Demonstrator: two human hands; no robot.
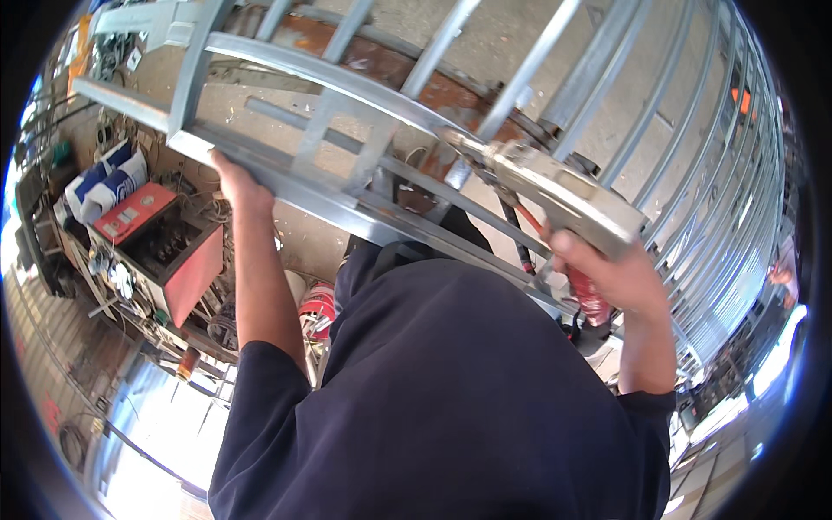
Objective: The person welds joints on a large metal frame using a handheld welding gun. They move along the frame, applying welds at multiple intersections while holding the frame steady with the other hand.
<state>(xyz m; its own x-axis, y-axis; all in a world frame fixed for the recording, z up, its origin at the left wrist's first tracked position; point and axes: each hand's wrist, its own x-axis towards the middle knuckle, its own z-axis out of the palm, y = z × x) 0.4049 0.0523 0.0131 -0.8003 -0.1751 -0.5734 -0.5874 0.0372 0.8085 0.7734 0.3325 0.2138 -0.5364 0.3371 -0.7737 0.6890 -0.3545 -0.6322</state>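
My left hand (246, 186) is closed round the near rail of a galvanised steel frame (303, 192), close to its left corner. In my right hand (615, 276) is a pistol-grip tool (568, 186) with a boxy, dull metal body and a red-wrapped handle. Its narrow nose points up and left, meeting or just over the frame's inner rail where a crossbar joins it; contact cannot be told. Several crossbars run away from that rail. Part of the grip and my right fingers are hidden behind the tool.
At left stands an open red metal box (139, 212) with dark contents, beside blue-and-white packages (108, 182). A red-and-white round container (319, 305) is on the floor near my left arm. Many parallel metal bars (693, 165) fill the right. An orange object (741, 100) lies among them.
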